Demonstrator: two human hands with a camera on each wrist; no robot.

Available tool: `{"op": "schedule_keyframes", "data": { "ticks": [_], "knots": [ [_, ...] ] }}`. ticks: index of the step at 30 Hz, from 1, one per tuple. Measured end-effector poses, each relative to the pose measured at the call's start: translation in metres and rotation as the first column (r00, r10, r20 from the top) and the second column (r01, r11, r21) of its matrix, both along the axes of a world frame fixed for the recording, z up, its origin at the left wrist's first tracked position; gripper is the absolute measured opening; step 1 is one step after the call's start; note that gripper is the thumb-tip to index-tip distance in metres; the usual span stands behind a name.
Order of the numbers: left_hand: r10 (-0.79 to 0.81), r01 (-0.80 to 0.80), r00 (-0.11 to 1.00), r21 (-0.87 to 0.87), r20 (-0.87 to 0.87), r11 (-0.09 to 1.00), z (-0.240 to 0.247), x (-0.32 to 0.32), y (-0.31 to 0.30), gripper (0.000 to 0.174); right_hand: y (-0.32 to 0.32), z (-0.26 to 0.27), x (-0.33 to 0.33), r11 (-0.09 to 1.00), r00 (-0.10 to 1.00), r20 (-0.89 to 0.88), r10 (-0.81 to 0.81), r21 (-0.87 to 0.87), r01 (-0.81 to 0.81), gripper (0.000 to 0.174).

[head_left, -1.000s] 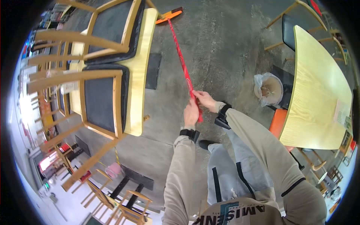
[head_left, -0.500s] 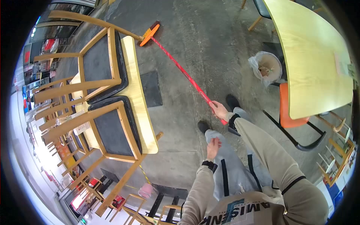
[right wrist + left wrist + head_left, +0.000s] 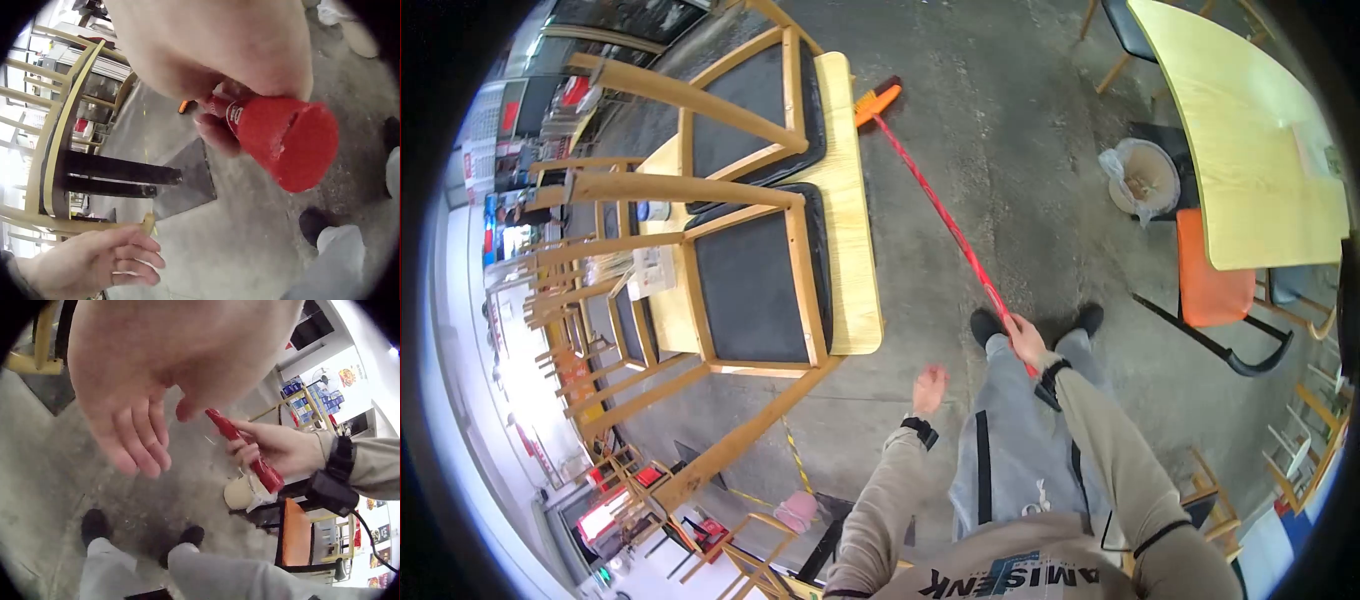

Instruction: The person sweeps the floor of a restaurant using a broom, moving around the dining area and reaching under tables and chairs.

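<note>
A broom with a red handle (image 3: 945, 215) and an orange head (image 3: 879, 104) slants across the floor, its bristles beside the left table's edge. My right hand (image 3: 1028, 342) grips the handle near its top end; in the right wrist view the red end (image 3: 290, 140) sticks out of the fist. My left hand (image 3: 930, 388) hangs free to the left of the handle, holding nothing. The left wrist view shows that hand (image 3: 137, 387) with loosely bent fingers, apart from the handle (image 3: 247, 450).
Upturned chairs (image 3: 760, 285) with black seats rest on a light wooden table (image 3: 855, 240) at left, legs sticking outward. At right stand a lined bin (image 3: 1148, 178), an orange chair (image 3: 1215, 280) and a curved-edge table (image 3: 1250, 130).
My left hand has let go of the handle and moved away to the left. My right hand still grips it, now nearer my legs. The view has shifted, and the broom head has moved.
</note>
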State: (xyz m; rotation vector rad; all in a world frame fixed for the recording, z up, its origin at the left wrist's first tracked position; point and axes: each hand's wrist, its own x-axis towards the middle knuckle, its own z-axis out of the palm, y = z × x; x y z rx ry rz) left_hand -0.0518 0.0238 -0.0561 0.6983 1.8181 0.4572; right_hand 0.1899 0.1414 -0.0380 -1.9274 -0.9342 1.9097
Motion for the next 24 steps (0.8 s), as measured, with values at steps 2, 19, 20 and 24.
{"op": "schedule_keyframes", "data": {
  "ticks": [2, 19, 20, 24],
  "knots": [
    [-0.301, 0.272, 0.941, -0.181, -0.158, 0.945, -0.023, -0.003, -0.024, 0.039, -0.02, 0.0, 0.013, 1.0, 0.999, 0.053, 0.014, 0.004, -0.014, 0.05],
    [0.227, -0.155, 0.961, -0.373, 0.157, 0.915, -0.032, 0.321, 0.005, 0.076, -0.29, 0.135, 0.295, 0.996, 0.969, 0.244, 0.033, -0.085, -0.013, 0.038],
    [0.122, -0.084, 0.988, -0.343, 0.091, 0.935, -0.05, 0.338, -0.023, 0.076, -0.308, 0.162, 0.304, 0.996, 0.959, 0.284, 0.026, -0.091, 0.0, 0.038],
    [-0.084, 0.065, 0.991, -0.173, -0.107, 0.983, -0.082, 0.395, -0.149, 0.053, -0.391, 0.242, 0.335, 0.965, 0.952, 0.301, 0.054, -0.262, 0.028, 0.04]
  ]
}}
